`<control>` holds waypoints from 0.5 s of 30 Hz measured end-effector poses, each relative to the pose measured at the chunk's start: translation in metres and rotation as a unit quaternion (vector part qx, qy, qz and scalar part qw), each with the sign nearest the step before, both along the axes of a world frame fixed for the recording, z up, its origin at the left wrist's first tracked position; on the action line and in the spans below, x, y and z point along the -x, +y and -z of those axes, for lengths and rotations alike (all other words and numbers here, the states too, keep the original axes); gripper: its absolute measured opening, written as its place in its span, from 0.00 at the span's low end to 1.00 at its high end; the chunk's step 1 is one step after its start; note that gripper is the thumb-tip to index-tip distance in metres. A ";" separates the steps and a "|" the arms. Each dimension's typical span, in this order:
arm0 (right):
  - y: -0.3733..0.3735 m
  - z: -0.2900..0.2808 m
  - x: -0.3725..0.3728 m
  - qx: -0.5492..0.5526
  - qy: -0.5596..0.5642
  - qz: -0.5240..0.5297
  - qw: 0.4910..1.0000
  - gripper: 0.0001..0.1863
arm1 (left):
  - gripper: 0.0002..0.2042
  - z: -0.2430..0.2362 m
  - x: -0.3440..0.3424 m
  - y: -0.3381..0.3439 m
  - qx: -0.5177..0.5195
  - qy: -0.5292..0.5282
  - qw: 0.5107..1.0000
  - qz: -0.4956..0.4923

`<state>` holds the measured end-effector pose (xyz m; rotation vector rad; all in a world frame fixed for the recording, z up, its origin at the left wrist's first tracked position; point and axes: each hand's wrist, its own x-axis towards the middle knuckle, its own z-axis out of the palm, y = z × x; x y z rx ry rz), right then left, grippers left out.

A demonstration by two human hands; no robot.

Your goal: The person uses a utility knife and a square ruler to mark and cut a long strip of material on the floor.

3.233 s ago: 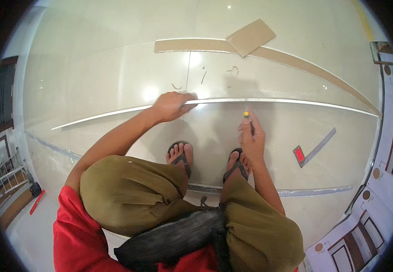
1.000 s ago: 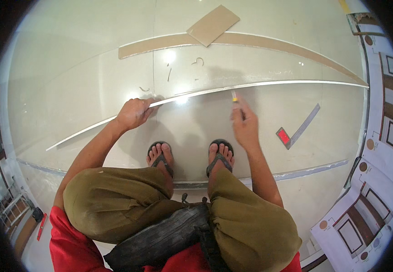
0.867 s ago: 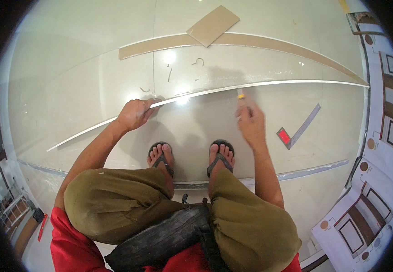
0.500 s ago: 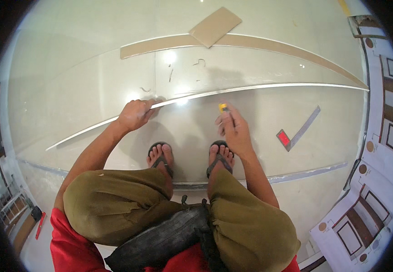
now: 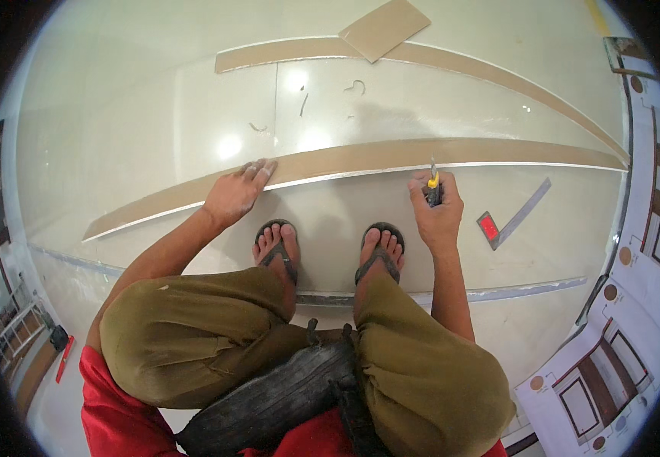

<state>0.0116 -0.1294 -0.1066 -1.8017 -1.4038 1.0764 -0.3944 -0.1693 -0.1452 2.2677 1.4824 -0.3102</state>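
A long brown strip (image 5: pixel 391 155) with a white near edge stretches across the floor in front of my feet, brown face up. Over its left half lies my left hand (image 5: pixel 232 196), fingers curled on the brown face and thumb out of sight. My right hand (image 5: pixel 438 217) is closed around a utility knife (image 5: pixel 433 183), dark with a yellow part, its blade pointing away from me. The blade tip overlaps the strip in view; whether it touches, I cannot tell.
Farther off lie a second brown strip (image 5: pixel 292 52) and a rectangular brown piece (image 5: pixel 385 29) across it. A red-and-grey try square (image 5: pixel 497 228) rests to the right. Thin curled offcuts (image 5: pixel 257 127) lie between the strips. Printed sheets (image 5: pixel 596 381) are at the right.
The strip has turned from standing on edge to showing its brown face. My right hand has moved right with the knife, close to the strip's near edge. My left hand stays on the strip.
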 end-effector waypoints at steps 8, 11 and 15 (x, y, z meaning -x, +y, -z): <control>-0.003 0.015 0.035 -0.153 -0.061 -0.160 0.973 0.18 | 0.32 -0.003 -0.001 0.000 0.008 0.005 1.000 0.005; -0.005 0.025 0.054 -0.163 -0.126 -0.251 0.946 0.25 | 0.32 -0.001 -0.002 0.001 0.024 0.017 1.000 0.000; -0.004 0.031 0.070 -0.157 -0.174 -0.292 0.927 0.28 | 0.33 -0.001 0.001 0.000 0.004 0.006 1.000 0.004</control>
